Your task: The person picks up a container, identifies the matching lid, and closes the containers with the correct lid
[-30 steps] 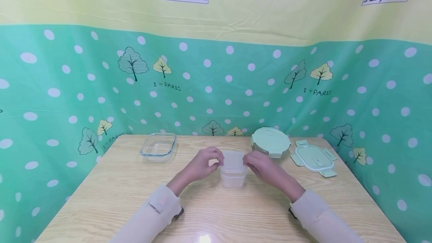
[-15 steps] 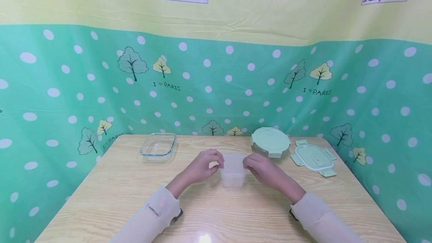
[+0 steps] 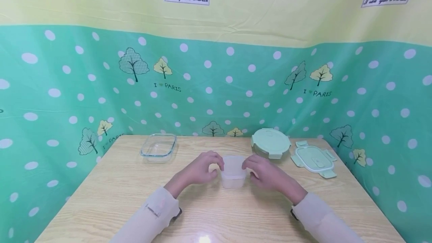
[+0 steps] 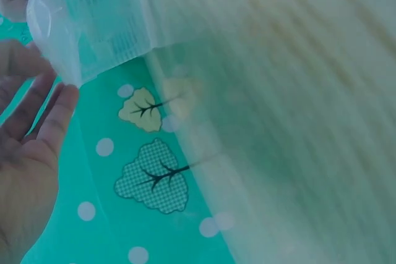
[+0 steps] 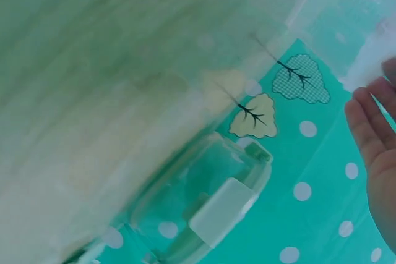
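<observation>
A small translucent plastic container (image 3: 233, 182) stands upright at the middle of the table, a whitish translucent top piece (image 3: 233, 166) resting on it. Whether this piece is a lid or a second tub, I cannot tell. My left hand (image 3: 204, 168) is at its left side, fingertips against the upper edge and thumb held away. From the other side, my right hand (image 3: 263, 170) has its fingertips at the upper right edge, thumb also apart. Close up in the left wrist view, extended fingers (image 4: 57, 115) meet the container's corner. The right wrist view shows similarly extended fingers (image 5: 365, 119).
On the wooden table (image 3: 216, 216), a lidless square glass container (image 3: 158, 149) stands at back left. A round glass container with a green lid (image 3: 271, 141) is at back right. Beside it lies a loose green rectangular lid (image 3: 314, 157). A polka-dot curtain (image 3: 189, 111) hangs behind.
The top piece, held raised between both hands a second ago, has come down onto the container. Both thumbs have since moved away from its sides.
</observation>
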Demonstrator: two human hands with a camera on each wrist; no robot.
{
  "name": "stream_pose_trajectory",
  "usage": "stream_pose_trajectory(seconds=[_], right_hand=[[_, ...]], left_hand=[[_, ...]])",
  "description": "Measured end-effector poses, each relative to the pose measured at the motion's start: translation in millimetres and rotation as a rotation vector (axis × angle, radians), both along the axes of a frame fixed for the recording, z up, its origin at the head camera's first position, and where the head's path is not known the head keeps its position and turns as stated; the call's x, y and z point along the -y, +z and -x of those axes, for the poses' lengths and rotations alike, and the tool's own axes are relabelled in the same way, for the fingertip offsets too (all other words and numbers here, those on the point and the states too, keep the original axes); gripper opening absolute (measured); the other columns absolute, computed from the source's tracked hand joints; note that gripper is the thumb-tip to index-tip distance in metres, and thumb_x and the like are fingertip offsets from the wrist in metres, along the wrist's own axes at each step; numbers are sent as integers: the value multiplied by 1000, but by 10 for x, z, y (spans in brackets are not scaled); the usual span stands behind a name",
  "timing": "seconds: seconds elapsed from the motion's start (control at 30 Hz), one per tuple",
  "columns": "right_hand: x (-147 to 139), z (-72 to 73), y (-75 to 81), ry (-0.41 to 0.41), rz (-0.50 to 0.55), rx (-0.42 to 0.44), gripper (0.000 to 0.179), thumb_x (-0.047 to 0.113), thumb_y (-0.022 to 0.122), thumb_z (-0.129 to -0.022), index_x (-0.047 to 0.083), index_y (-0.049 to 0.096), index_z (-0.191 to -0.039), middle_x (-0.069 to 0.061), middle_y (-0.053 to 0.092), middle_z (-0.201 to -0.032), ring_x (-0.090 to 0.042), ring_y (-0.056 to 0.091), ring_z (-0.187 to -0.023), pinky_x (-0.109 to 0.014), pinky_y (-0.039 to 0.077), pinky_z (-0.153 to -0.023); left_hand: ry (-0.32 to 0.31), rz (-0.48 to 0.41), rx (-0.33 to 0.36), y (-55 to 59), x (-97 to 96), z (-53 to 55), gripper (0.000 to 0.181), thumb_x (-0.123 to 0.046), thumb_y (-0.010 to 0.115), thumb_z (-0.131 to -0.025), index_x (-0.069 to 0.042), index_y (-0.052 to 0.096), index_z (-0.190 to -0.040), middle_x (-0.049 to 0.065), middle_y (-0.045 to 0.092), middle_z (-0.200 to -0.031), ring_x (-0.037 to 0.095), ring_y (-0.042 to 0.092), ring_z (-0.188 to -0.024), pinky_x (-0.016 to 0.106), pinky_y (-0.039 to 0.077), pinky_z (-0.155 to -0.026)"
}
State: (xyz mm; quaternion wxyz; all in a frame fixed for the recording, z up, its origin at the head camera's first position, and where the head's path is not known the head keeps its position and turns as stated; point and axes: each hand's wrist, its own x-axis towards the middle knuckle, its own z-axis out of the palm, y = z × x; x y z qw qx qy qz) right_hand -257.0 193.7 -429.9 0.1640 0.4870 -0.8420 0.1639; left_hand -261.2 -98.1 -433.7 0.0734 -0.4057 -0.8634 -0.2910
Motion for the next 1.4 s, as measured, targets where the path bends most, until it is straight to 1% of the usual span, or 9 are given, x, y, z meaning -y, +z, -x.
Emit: stream_pose_trajectory(seconds=[0.1, 0.2, 0.3, 0.37, 0.5, 0.67, 0.97, 1.13, 1.4], right_hand=[[0, -33, 38, -9, -41, 24, 26, 3, 71, -84, 6, 68, -109, -2, 67, -110, -19, 63, -107, -37, 58, -90], [15, -50, 54, -23, -77, 28, 29, 15, 74, -89, 7, 67, -116, -3, 66, -117, -20, 61, -113, -38, 56, -95], [50, -59, 51, -40, -110, 17, 38, 25, 77, -90, 9, 66, -123, -3, 65, -123, -21, 58, -118, -38, 55, -99], [82, -62, 42, -43, -134, -7, 41, 27, 79, -90, 10, 65, -124, -3, 65, -125, -21, 58, -119, -38, 54, -100], [145, -72, 45, -34, -156, -37, 40, 22, 82, -88, 10, 68, -122, -3, 67, -122, -22, 61, -116, -37, 54, -99], [167, -90, 76, -67, -170, -3, 36, 21, 82, -89, 10, 69, -121, -2, 68, -121, -21, 63, -115, -36, 56, -98], [172, -13, 56, -110, -167, 12, 36, 15, 82, -87, 7, 69, -119, -5, 69, -118, -23, 63, -112, -37, 57, -96], [187, 58, 57, -143, -172, -20, 37, 12, 83, -86, 5, 70, -120, -7, 70, -118, -25, 64, -112, -38, 57, -95], [178, 199, 84, -171, -184, -25, 36, 8, 83, -86, 2, 69, -118, -11, 70, -116, -28, 66, -109, -40, 58, -94]], left_hand=[[-13, 41, 17, 28, 5, -22, 20, -3, 67, -83, -14, 73, -98, -3, 68, -112, 17, 61, -112, 38, 53, -99], [-19, 74, 9, 43, -10, -41, 18, -15, 74, -87, -15, 71, -105, -5, 66, -116, 15, 58, -116, 36, 51, -102], [-22, 108, -16, 47, -43, -58, 27, -27, 80, -88, -16, 70, -110, -5, 63, -120, 15, 55, -120, 36, 50, -104], [-24, 132, -30, 54, -68, -73, 32, -31, 83, -87, -16, 70, -112, -4, 63, -121, 16, 54, -121, 35, 50, -104], [-20, 179, -64, 59, -110, -96, 30, -27, 83, -87, -16, 71, -113, -3, 64, -121, 16, 55, -119, 30, 51, -102], [-5, 193, -82, 58, -132, -86, 24, -20, 81, -89, -16, 72, -112, -3, 65, -119, 15, 58, -116, 28, 51, -101], [16, 209, -104, 22, -201, 45, 26, -18, 80, -90, -12, 73, -114, 0, 67, -118, 19, 60, -116, 31, 51, -103], [41, 204, -111, -2, -253, 141, 26, -17, 80, -90, -10, 73, -114, 1, 68, -116, 19, 61, -114, 32, 52, -101], [89, 227, -104, 39, -366, 303, 26, -14, 81, -89, -9, 74, -114, 2, 69, -114, 19, 63, -112, 30, 53, -100]])
